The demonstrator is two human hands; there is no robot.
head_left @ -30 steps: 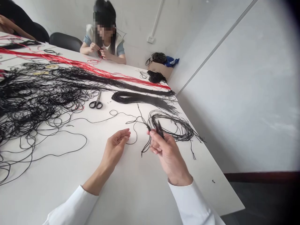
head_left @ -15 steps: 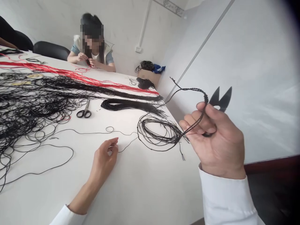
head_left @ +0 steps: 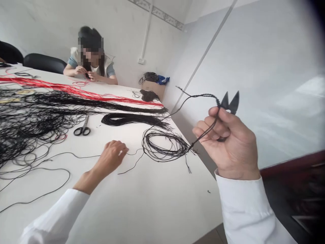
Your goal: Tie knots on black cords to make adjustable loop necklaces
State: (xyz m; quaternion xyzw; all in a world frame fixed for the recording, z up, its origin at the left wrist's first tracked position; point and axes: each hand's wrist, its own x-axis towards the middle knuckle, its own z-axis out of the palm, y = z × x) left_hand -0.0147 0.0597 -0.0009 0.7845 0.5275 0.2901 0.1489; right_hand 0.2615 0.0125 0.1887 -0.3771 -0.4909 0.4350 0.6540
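My right hand (head_left: 228, 142), raised at the right, is closed on a braided black cord (head_left: 207, 130) and black thread snips (head_left: 231, 103), whose two blades point up, apart. The cord loops up and over to the left, its knotted end in the air. Below it, a coil of thin black cord (head_left: 165, 157) lies on the white table (head_left: 142, 210). My left hand (head_left: 113, 156) is low over the table, left of the coil, beside a thin loose strand (head_left: 130, 168). Its fingers are curled down; whether they pinch a strand is hidden.
Black-handled scissors (head_left: 82, 129) lie left of a folded black cord bundle (head_left: 132, 120). Tangled black cords (head_left: 33, 125) cover the table's left part, with long red cords (head_left: 83, 93) behind. Across the table a person (head_left: 91, 67) handles red cord. A cardboard box (head_left: 153, 87) stands behind.
My left hand has moved up and its fingers have turned down, away from the loose strand's end. My right hand still holds the cord and snips. The view has shifted a little.
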